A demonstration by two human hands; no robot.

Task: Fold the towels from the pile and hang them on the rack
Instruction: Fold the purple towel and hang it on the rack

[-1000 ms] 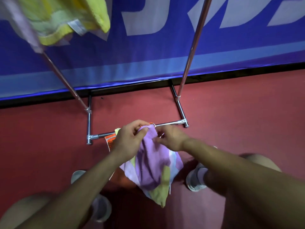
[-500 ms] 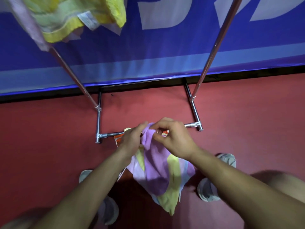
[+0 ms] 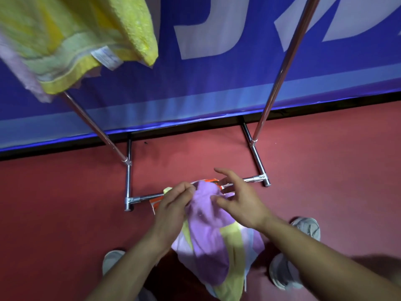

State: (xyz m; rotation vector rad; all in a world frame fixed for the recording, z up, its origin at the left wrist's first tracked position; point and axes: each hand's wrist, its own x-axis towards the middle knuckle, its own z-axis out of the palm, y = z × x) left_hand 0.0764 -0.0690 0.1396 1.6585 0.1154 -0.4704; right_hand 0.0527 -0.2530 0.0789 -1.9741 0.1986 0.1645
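A purple, yellow and white striped towel (image 3: 208,233) hangs in front of me above the floor. My left hand (image 3: 173,205) pinches its top edge between thumb and fingers. My right hand (image 3: 236,200) hovers just right of that edge with fingers spread and loosely bent, holding nothing. A yellow towel (image 3: 71,35) hangs folded over the rack at the upper left, with a pale pink towel (image 3: 21,74) beside it. The chrome rack (image 3: 256,157) stands before me, its base bars on the floor.
An orange and white towel (image 3: 158,202) lies on the floor under the held one, by the rack's front bar. A blue banner wall (image 3: 217,83) stands behind the rack. My two grey shoes (image 3: 282,272) rest on the red floor (image 3: 325,170).
My right hand has let go of the towel's top edge and opened, fingers spreading. My left hand keeps its pinch. The view has moved nearer to the rack.
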